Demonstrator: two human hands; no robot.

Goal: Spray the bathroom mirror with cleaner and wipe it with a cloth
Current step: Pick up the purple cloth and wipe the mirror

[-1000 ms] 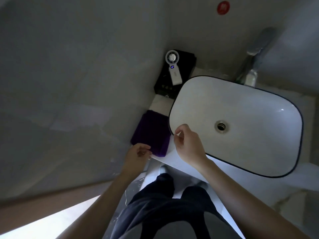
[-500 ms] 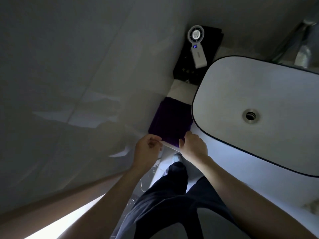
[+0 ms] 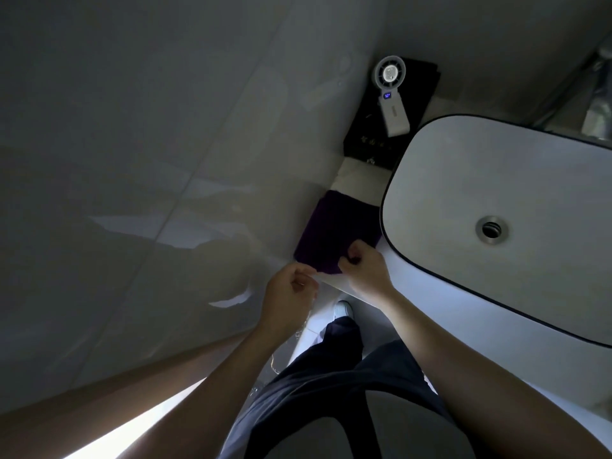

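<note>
A folded dark purple cloth (image 3: 334,231) lies on the white counter (image 3: 414,293), between the tiled wall and the basin. My right hand (image 3: 362,265) sits at the cloth's near edge with its fingers curled onto the fabric. My left hand (image 3: 291,294) is just left of it at the counter's corner, fingers curled, touching the counter edge close to the cloth. No spray bottle or mirror shows in this view.
A white basin with a dark rim (image 3: 503,220) fills the right side, its drain (image 3: 491,229) in the middle. Behind the cloth stands a black box (image 3: 381,137) with a white hand-held fan (image 3: 392,94) on it. The tiled wall (image 3: 149,160) runs along the left.
My right hand came off the basin rim and moved left onto the cloth's near edge. My left hand stayed at the counter corner. The view shifted left.
</note>
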